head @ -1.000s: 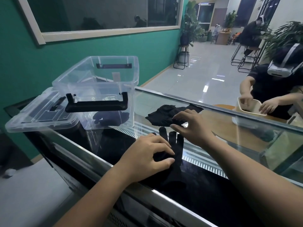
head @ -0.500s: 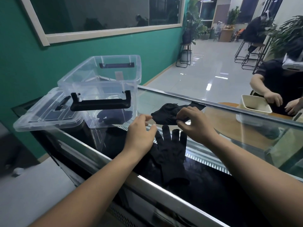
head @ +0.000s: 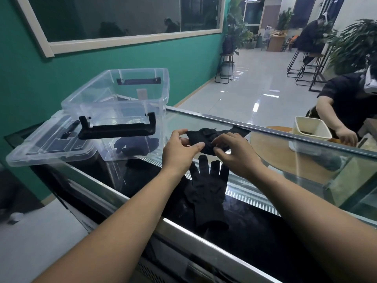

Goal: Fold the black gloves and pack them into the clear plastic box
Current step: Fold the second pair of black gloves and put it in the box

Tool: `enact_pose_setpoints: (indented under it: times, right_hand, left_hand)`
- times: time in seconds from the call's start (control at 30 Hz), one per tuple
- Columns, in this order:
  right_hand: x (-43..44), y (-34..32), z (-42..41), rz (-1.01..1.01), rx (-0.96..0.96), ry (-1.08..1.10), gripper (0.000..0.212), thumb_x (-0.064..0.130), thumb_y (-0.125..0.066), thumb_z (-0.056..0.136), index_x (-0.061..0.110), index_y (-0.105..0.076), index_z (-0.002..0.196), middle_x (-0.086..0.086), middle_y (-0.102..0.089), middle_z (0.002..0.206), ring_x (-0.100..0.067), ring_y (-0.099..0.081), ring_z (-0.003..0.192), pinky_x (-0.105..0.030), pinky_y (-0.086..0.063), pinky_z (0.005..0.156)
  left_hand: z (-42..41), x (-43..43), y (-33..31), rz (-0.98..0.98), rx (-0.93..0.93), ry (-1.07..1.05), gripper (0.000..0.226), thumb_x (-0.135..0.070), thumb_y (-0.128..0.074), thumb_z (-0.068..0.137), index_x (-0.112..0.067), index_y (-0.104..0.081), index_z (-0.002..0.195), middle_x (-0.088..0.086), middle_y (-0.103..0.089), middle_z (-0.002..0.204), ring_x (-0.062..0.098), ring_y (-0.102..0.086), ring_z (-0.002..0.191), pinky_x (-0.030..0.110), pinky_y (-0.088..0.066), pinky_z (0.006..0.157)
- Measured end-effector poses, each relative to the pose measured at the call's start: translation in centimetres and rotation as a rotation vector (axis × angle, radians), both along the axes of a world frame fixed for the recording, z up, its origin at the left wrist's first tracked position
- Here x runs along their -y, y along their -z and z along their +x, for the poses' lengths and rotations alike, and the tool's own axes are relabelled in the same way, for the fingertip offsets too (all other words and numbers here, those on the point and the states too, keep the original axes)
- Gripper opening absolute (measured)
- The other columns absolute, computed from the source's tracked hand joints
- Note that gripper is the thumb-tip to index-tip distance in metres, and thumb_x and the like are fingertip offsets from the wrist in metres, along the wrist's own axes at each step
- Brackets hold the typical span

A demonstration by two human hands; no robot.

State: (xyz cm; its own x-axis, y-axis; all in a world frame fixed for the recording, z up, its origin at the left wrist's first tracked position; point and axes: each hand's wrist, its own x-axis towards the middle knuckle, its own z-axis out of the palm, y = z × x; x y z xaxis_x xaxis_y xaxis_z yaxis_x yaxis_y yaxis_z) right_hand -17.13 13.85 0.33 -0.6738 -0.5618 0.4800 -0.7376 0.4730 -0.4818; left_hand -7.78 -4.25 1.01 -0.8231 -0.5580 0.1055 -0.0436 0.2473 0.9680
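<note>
Spanning the frame, glass counter carries clear plastic box, open, dark glove bundle inside, lid just left. Flat black glove lies fingers-away near front edge. Left hand and right hand both pinch crumpled black glove between them.

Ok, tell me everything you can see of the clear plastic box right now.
The clear plastic box is see-through and rectangular, with a flared rim and a black handle on the near end and another on the far end. It stands upright and open on the glass counter, left of both hands. Its clear lid lies beside it on the left, touching or slightly under it. A dark bundle shows through the near wall, probably gloves already packed. Neither hand touches it.
</note>
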Motion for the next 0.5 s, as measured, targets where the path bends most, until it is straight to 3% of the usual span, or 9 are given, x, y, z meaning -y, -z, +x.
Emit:
enact_pose_setpoints:
  times: [0.07,0.2,0.3,0.4,0.5]
  right_hand:
    - [0.1,0.1,-0.1,0.007,0.002,0.008,0.013,0.028,-0.068,0.098,0.026,-0.075,0.109,0.01,-0.068,0.095,-0.016,-0.058,0.098,-0.039,-0.052,0.09]
    - [0.2,0.0,-0.3,0.028,0.057,0.045,0.023,0.027,-0.054,0.104,0.025,-0.074,0.116,0.008,-0.068,0.104,-0.016,-0.054,0.104,-0.038,-0.045,0.095]
    - [0.1,-0.1,-0.3,0.008,0.106,0.063,0.037,0.031,-0.039,0.103,0.024,-0.072,0.117,0.009,-0.065,0.106,-0.019,-0.053,0.106,-0.038,-0.042,0.094]
    - [0.0,-0.2,-0.5,-0.035,0.129,0.091,0.038,0.034,-0.034,0.103,0.025,-0.07,0.111,0.008,-0.063,0.103,-0.02,-0.054,0.104,-0.039,-0.042,0.091]
    - [0.0,-0.2,-0.7,-0.085,0.16,0.096,0.036,0.034,-0.033,0.103,0.025,-0.068,0.104,0.004,-0.065,0.102,-0.019,-0.055,0.104,-0.04,-0.045,0.092]
  left_hand:
    - [0.0,0.0,0.1,-0.005,-0.01,0.013,0.057,-0.028,-0.091,0.085,-0.032,-0.061,0.133,-0.007,-0.079,0.109,0.014,-0.077,0.103,0.032,-0.058,0.096]
    - [0.0,0.3,0.1,0.021,-0.072,0.049,0.017,-0.021,-0.084,0.091,-0.027,-0.078,0.106,-0.006,-0.084,0.099,0.016,-0.079,0.099,0.035,-0.061,0.096]
    - [-0.6,0.5,-1.2,0.04,-0.127,0.06,0.013,-0.018,-0.083,0.094,-0.025,-0.081,0.105,-0.005,-0.084,0.098,0.018,-0.08,0.1,0.039,-0.062,0.1]
    - [-1.4,0.5,-3.6,0.011,-0.2,0.063,0.015,-0.016,-0.081,0.097,-0.03,-0.079,0.103,-0.011,-0.083,0.09,0.011,-0.079,0.089,0.032,-0.061,0.09]
    - [-1.9,0.3,-5.7,-0.054,-0.243,0.086,0.011,-0.023,-0.079,0.098,-0.03,-0.08,0.107,-0.007,-0.084,0.096,0.018,-0.081,0.095,0.042,-0.065,0.093]
